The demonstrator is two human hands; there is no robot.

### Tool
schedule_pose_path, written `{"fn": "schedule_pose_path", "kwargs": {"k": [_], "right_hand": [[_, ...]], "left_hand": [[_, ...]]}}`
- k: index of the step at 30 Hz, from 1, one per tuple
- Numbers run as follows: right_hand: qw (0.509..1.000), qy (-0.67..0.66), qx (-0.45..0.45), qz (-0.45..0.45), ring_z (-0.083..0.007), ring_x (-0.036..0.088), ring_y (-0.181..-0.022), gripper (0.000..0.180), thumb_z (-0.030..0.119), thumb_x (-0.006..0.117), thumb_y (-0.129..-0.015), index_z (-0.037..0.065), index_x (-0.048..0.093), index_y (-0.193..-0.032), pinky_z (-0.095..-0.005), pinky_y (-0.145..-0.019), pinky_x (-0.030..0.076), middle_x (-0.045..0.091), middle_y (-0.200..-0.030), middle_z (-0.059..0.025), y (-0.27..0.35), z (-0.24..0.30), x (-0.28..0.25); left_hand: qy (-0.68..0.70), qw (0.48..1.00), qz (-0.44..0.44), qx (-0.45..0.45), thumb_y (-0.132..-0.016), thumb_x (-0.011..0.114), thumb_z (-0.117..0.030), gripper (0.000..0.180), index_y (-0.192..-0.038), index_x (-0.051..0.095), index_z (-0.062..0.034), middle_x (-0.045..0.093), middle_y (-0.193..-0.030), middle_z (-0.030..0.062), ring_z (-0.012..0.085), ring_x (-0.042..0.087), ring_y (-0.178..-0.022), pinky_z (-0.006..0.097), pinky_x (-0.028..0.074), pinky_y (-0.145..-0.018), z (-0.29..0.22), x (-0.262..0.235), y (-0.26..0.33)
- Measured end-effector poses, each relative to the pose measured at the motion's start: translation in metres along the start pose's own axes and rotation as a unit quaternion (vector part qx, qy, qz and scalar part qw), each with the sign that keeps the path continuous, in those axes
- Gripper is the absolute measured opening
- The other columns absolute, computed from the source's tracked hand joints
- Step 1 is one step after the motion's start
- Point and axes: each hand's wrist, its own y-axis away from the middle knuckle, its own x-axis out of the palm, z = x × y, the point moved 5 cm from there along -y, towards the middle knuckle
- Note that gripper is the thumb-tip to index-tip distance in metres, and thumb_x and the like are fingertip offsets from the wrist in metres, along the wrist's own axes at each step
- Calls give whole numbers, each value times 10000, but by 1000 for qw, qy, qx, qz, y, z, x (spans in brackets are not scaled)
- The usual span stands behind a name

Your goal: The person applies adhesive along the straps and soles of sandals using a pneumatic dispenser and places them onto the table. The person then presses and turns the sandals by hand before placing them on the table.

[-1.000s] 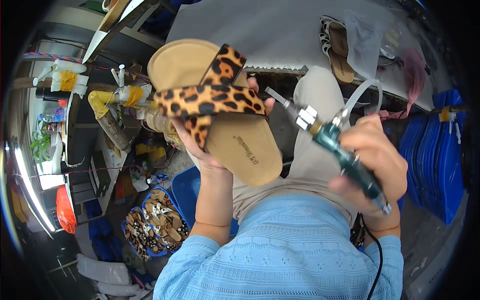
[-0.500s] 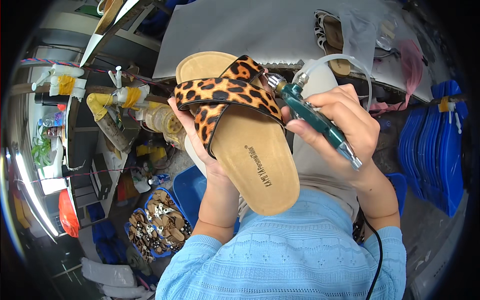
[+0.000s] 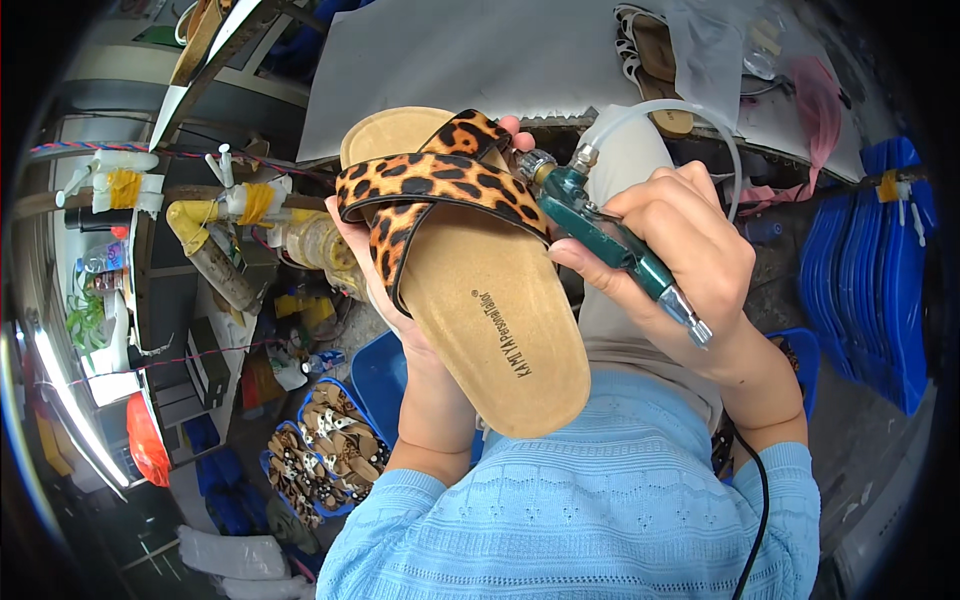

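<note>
My left hand (image 3: 386,305) holds a slide sandal (image 3: 500,330) from below and along its side, a few fingertips showing past the far strap edge. The sandal has a tan footbed and two crossed leopard-print straps edged in black. Its heel points toward me. In my right hand (image 3: 695,235) is a dark green airbrush (image 3: 610,240) with silver ends, fingers wrapped round its body. The nozzle end lies close to the strap's right edge; I cannot tell whether they touch. A clear tube (image 3: 690,104) loops from the airbrush's upper side.
Beyond the sandal stands a grey-topped table (image 3: 450,60), bearing another sandal (image 3: 655,60) and plastic bags. Sandals fill blue bins (image 3: 365,400) at lower left. Stacked blue trays (image 3: 860,280) stand at right. A yellow-taped pipe frame (image 3: 200,225) runs at left. A black cord (image 3: 765,500) hangs by my right arm.
The sandal and airbrush have shifted slightly left in view, along with both hands. More of my left fingertips now show beyond the strap. Both grips are kept.
</note>
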Motion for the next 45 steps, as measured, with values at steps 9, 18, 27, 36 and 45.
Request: {"fn": "schedule_pose_path", "kwargs": {"k": [9, 18, 27, 36, 45], "right_hand": [[1000, -16, 13, 0, -190, 524, -593, 280, 123, 890, -689, -4, 650, -755, -327, -618, 366, 621, -703, -74, 2, -2, -1], [1000, -8, 21, 4, -184, 515, -596, 271, 120, 891, -687, 1, 659, -755, -319, -613, 363, 626, -700, -63, 4, -1, -3], [999, -13, 32, 8, -195, 543, -619, 291, 135, 894, -686, -6, 655, -772, -324, -639, 389, 645, -729, -78, 5, -7, 1], [999, -17, 35, 24, -205, 594, -618, 307, 163, 899, -685, -1, 660, -786, -313, -660, 420, 654, -716, -80, 10, -9, 0], [991, -107, 81, 22, -234, 613, -665, 314, 106, 899, -684, -18, 644, -820, -341, -664, 450, 702, -859, -142, 24, 2, -31]], "left_hand": [[-17, 1000, -23, 10, -905, 302, -813, 1030, -1453, 370, 56, 458, -1406, 292, 376, 465, -1312, 459, 437, -1083, 1, 3, 6], [5, 1000, -12, 0, -910, 309, -806, 1019, -1455, 367, 54, 463, -1397, 293, 377, 472, -1309, 464, 459, -1066, 2, 0, 3], [18, 999, -29, -31, -836, 372, -869, 1107, -1422, 392, 70, 482, -1376, 274, 373, 482, -1282, 496, 442, -1063, 3, 17, 6], [100, 990, -69, -73, -831, 469, -831, 1073, -1390, 411, 83, 519, -1340, 278, 407, 504, -1241, 531, 479, -1016, 6, 3, 6], [85, 987, -131, -32, -822, 461, -845, 1030, -1366, 465, 29, 548, -1305, 230, 369, 510, -1260, 664, 343, -1107, -5, -29, 5]]}}
